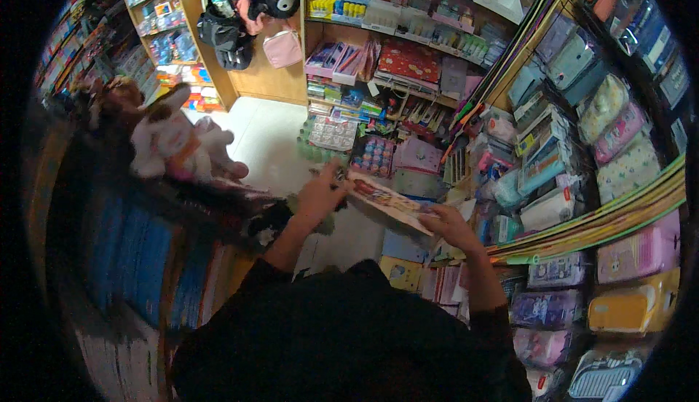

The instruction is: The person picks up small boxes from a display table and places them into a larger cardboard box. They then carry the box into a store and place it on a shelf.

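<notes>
A shallow, pale-edged box [390,201] with small red and mixed-coloured items in it slants across the aisle in front of me. My right hand [450,226] grips its right end, fingers over the rim. Close to the box's left end is my left hand [322,191], blurred, with a small dark item at its fingertips; whether it grips that item or touches the box is unclear. A clear-topped pack of round items [333,132] and a tray of blue and pink round things [373,155] lie beyond the box.
Shelves of boxed stationery [382,17] stand ahead. Pencil cases [622,306] and bundled long strips [600,222] line the right side. On the left, plush toys [180,140] sit above upright blue books [128,254]. Bags [282,48] hang on a wooden panel. Pale floor [267,129] shows between.
</notes>
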`<state>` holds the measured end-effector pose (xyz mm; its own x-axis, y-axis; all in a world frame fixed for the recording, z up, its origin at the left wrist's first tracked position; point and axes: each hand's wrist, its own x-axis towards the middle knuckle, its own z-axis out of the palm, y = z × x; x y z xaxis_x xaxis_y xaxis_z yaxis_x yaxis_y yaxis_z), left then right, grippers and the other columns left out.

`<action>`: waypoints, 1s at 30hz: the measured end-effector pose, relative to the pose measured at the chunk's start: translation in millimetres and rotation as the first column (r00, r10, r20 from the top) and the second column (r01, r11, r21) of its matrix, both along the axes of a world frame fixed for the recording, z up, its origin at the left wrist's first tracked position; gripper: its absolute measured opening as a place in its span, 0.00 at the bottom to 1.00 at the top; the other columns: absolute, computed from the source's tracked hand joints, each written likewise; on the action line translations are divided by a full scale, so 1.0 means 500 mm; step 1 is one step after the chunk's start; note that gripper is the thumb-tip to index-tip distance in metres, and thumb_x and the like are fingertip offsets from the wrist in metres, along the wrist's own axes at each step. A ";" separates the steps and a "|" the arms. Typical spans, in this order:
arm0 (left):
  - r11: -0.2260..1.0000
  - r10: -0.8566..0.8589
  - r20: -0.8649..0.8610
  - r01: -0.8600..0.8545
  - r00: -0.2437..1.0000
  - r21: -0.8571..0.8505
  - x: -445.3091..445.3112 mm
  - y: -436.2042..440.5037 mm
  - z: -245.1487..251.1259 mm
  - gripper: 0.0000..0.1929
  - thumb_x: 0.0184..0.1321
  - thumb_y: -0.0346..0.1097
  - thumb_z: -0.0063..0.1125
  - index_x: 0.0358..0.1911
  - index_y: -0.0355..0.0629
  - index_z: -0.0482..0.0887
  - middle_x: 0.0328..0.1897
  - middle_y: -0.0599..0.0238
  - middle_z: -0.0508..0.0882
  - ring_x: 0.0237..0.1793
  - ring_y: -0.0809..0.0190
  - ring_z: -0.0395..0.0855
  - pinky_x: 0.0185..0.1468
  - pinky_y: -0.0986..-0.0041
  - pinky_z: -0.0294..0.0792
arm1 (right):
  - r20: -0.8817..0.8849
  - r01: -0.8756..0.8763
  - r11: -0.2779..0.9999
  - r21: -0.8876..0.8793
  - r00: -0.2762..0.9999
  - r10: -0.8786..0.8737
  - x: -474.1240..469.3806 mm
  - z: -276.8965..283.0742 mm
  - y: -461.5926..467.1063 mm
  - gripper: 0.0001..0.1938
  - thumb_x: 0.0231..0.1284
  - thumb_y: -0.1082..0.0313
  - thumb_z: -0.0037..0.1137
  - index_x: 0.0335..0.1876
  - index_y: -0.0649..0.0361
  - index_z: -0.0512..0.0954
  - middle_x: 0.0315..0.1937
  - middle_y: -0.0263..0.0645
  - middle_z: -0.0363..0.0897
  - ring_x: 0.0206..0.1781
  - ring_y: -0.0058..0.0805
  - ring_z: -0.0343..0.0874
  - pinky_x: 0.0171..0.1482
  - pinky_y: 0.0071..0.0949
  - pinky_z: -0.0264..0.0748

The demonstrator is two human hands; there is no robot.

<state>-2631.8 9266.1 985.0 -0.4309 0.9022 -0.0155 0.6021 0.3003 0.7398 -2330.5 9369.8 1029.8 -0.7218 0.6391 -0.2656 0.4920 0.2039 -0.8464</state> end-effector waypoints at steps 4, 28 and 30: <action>0.803 -0.595 -0.045 0.595 0.802 -0.018 0.009 0.121 0.032 0.39 0.49 0.61 0.64 0.62 0.48 0.68 0.49 0.48 0.81 0.48 0.45 0.80 0.50 0.58 0.71 | 0.076 -0.225 0.955 0.193 0.974 0.214 -0.183 -0.008 0.116 0.16 0.59 0.54 0.58 0.43 0.59 0.78 0.29 0.43 0.79 0.35 0.28 0.80 0.37 0.29 0.72; 0.922 -0.336 0.152 0.291 0.930 0.257 -0.340 0.705 0.005 0.24 0.45 0.57 0.69 0.36 0.47 0.78 0.27 0.56 0.83 0.30 0.48 0.83 0.33 0.61 0.72 | 0.020 -0.306 0.841 0.445 0.943 0.333 -0.596 0.051 0.742 0.14 0.59 0.53 0.57 0.34 0.57 0.83 0.27 0.42 0.77 0.29 0.38 0.76 0.33 0.36 0.69; 0.926 -0.314 0.180 0.259 0.932 0.275 -0.367 0.734 0.003 0.23 0.47 0.56 0.68 0.35 0.46 0.78 0.24 0.56 0.82 0.28 0.49 0.82 0.31 0.62 0.71 | -0.059 -0.123 0.947 0.296 0.987 0.146 -0.618 0.039 0.760 0.14 0.59 0.54 0.58 0.34 0.59 0.82 0.28 0.41 0.79 0.30 0.34 0.78 0.34 0.33 0.71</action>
